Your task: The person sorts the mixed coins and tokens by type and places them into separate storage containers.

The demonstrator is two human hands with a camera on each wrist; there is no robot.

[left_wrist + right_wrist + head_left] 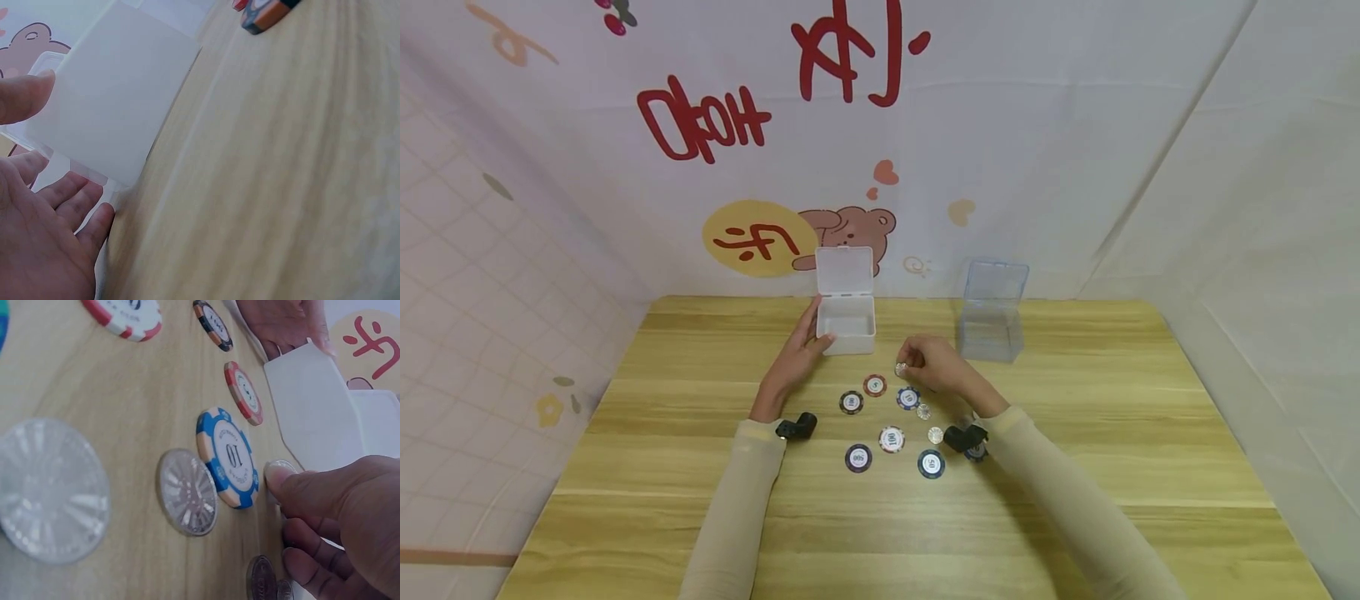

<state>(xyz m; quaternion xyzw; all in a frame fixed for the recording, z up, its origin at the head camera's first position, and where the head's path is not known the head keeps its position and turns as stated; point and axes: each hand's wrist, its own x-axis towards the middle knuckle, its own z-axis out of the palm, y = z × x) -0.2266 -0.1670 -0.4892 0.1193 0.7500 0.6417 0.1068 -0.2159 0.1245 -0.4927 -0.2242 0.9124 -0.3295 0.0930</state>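
Note:
A white plastic box (847,343) with its lid raised stands at the back of the table. My left hand (795,357) holds its left front corner, thumb on the front and fingers along the side; in the left wrist view the thumb (28,97) rests against the box (119,94). To the right of the box, my right hand (936,364) pinches a silver coin (901,367) between thumb and fingers, low over the table. Near it lie a blue 10 poker chip (907,398) and silver coins (924,412). In the right wrist view, two coins (261,578) lie under the hand.
A clear bluish box (991,337) with a raised lid stands right of my right hand. Several chips are spread in front: red (875,385), black (851,402), 100 (892,439), 500 (858,457) and 50 (931,463). One blue chip (976,452) is partly hidden by the right wrist camera.

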